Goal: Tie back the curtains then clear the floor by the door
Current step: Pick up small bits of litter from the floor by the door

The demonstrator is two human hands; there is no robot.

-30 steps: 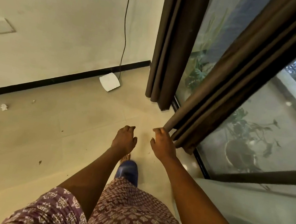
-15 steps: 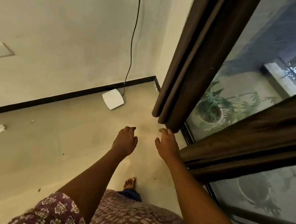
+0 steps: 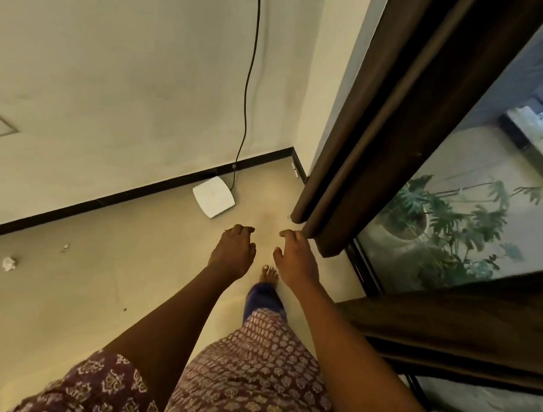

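From the head view, the curtain hangs upright at far right, its hem just right of the right hand, the nearer one. Both it and the left hand are loosely curled, empty.

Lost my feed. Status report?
Left hand and right hand empty, loosely curled. Right beside far curtain, not gripping. Paper scrap on the floor.
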